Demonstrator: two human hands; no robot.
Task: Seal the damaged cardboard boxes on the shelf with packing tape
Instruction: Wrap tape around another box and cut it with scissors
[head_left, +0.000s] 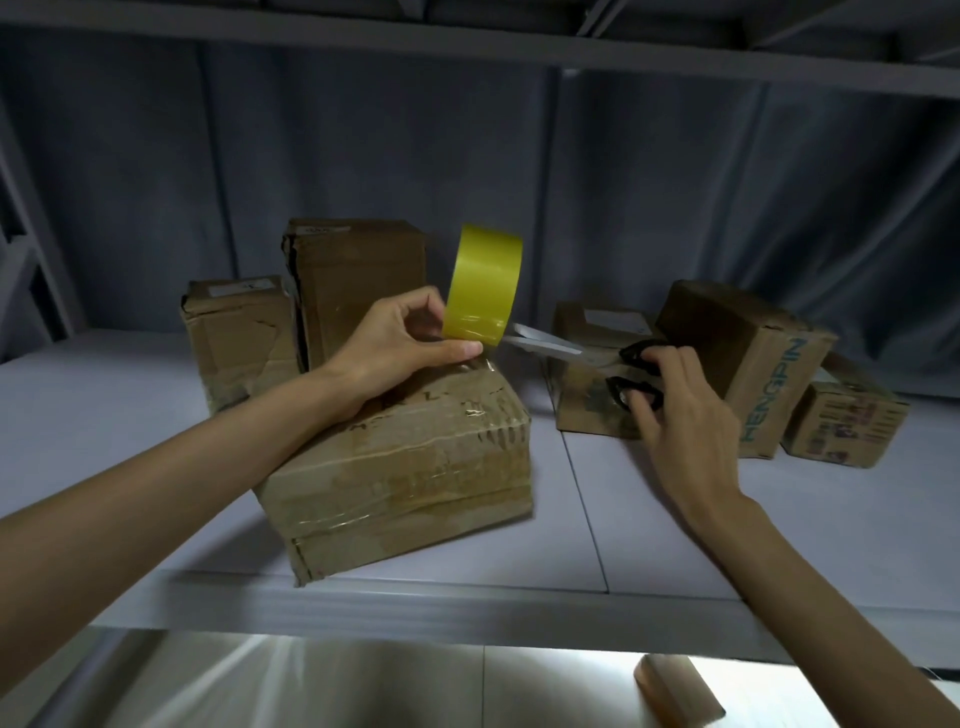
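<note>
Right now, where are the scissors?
In the head view, right of centre: the right hand holds the scissors, blades pointing at the yellow tape roll above the front box.

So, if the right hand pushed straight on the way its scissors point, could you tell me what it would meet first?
Most likely the strip of clear tape stretched between the yellow tape roll and the front box. The scissors in the right hand point left, blades open beside it.

Yellow tape roll (485, 283), black-handled scissors (587, 358), brown boxes (405, 467), white shelf (779, 519).
</note>
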